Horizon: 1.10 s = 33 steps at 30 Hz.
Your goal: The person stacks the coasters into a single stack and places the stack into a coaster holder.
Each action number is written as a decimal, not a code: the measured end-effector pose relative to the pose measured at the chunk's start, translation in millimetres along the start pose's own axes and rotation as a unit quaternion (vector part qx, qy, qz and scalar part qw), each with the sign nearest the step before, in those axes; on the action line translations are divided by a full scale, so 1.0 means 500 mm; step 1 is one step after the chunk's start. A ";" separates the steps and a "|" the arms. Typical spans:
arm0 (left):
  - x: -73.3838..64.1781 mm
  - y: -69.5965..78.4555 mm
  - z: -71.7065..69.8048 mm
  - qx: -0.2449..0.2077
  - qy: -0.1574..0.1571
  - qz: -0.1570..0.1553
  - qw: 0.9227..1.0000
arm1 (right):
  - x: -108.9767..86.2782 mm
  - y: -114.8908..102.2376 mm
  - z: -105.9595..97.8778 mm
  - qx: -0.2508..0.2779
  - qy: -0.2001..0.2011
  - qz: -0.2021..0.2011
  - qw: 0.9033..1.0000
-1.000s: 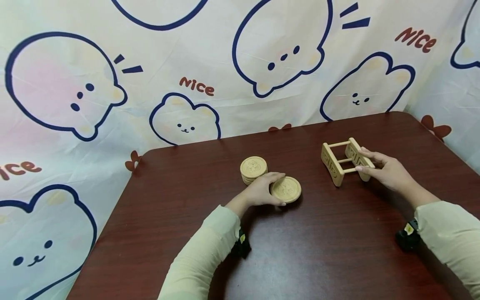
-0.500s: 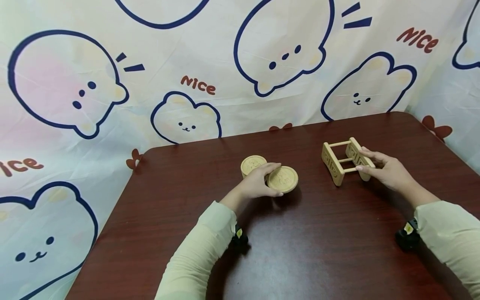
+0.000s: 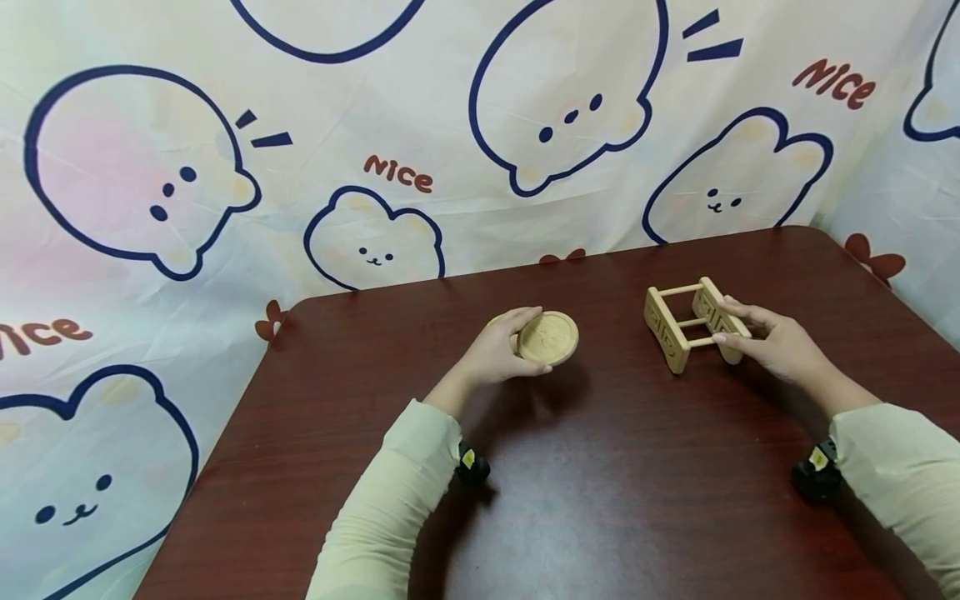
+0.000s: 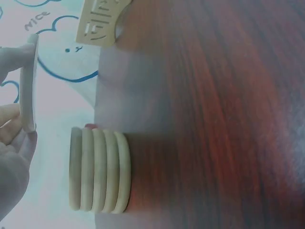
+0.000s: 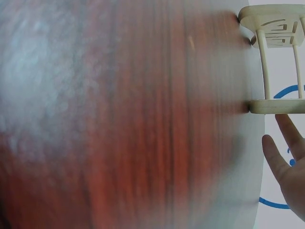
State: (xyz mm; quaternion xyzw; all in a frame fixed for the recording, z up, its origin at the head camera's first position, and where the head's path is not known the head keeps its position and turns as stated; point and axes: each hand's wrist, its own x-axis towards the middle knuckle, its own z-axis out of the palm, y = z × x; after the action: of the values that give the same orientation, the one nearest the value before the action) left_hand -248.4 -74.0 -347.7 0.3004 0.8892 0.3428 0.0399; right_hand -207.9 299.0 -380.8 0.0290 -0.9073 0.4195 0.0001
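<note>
In the head view my left hand [image 3: 498,346] pinches a round, pale wooden coaster [image 3: 549,337] with a carved face, tilted and raised over the table. A stack of matching coasters [image 4: 99,171] shows in the left wrist view; in the head view my left hand hides most of it. Right of these stands a wooden coaster rack [image 3: 686,322], two carved side panels joined by thin rods. My right hand [image 3: 776,342] holds the rack's right panel, thumb and fingers at its edge. In the right wrist view straight fingers [image 5: 286,133] lie near that panel's outer side.
The dark red-brown table [image 3: 600,500] has a glossy top and reaches back to a fabric backdrop [image 3: 465,225] printed with cartoon bears. A dark wrist camera [image 3: 472,467] sits at my left sleeve, another wrist camera [image 3: 817,475] at my right.
My left hand has lifted the coaster and carried it left and back, over toward the stack, which it now largely covers. The right hand and the rack have stayed in place.
</note>
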 end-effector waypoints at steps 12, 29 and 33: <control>-0.003 -0.021 -0.022 0.011 0.043 -0.029 0.999 | -0.002 0.003 0.001 -0.009 -0.003 0.005 1.000; -0.007 -0.061 -0.037 0.025 0.037 -0.076 0.996 | -0.001 0.001 0.001 -0.021 0.006 -0.003 1.000; -0.004 -0.072 -0.036 0.027 0.035 -0.084 0.995 | 0.000 0.002 0.000 -0.013 0.004 -0.003 1.000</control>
State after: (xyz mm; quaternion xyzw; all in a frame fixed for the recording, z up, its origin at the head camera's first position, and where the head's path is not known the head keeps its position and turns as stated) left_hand -269.9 -106.8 -356.9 0.2130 0.9211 0.3246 0.0294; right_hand -207.8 299.5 -381.6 0.0296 -0.9127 0.4075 0.0057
